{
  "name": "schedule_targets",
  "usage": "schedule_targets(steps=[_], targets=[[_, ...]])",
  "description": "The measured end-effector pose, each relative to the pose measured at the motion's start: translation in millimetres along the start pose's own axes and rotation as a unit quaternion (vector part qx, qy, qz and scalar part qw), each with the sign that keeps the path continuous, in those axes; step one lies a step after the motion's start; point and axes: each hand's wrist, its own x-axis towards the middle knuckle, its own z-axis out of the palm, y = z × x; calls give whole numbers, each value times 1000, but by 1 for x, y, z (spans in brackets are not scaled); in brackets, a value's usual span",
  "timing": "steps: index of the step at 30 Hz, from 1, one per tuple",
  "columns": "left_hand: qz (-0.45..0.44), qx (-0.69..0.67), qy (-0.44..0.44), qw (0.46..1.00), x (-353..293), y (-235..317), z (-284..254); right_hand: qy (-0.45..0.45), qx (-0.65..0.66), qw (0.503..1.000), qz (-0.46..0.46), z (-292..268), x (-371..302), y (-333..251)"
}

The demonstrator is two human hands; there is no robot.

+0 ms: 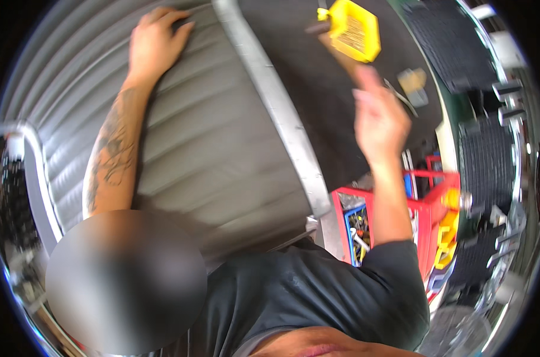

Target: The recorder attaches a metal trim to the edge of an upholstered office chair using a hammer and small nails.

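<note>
nearest the camera: a dark cloth shirt (305,291), cut off by the lower edge. the right hand (382,122), smeared by motion, appears to have its fingers closed around a hammer-like tool (341,56) over the dark desk (317,113). the straight, wood-toned handle points away and to the left, its near end hidden by the hand; the dark, blunt head lies crosswise, just left of a yellow plastic bin (374,37) of small, brass-toned pieces (354,34), too blurred to identify. the left hand (157,47), fingers released and loosely bent, rests on grey, channel-ribbed upholstery (222,137), bordered by a pale, flat strip (276,107).
</note>
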Motion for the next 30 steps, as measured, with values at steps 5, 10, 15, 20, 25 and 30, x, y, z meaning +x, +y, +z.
schedule_targets(steps=[5, 10, 15, 20, 25, 30], targets=[[3, -12, 5, 1000, 7, 8, 4, -121, -53, 991, 9, 0, -17, 38], [-1, 0, 1, 1000, 10, 11, 2, -189, -268, 931, 160, -43, -44, 151], [3, 4, 9, 1000, 6, 10, 4, -244, -247, 917, 196, -42, -43, 145], [2, -17, 23, 1000, 9, 33, -13, -87, 59, 993, 46, -7, 13, 78], [-7, -28, 20, 999, 3, 25, -15, -169, 50, 976, -130, 38, 84, 7], [-2, -38, 33, 999, 4, 26, -13, -251, 65, 929, -264, 66, 115, 3]])
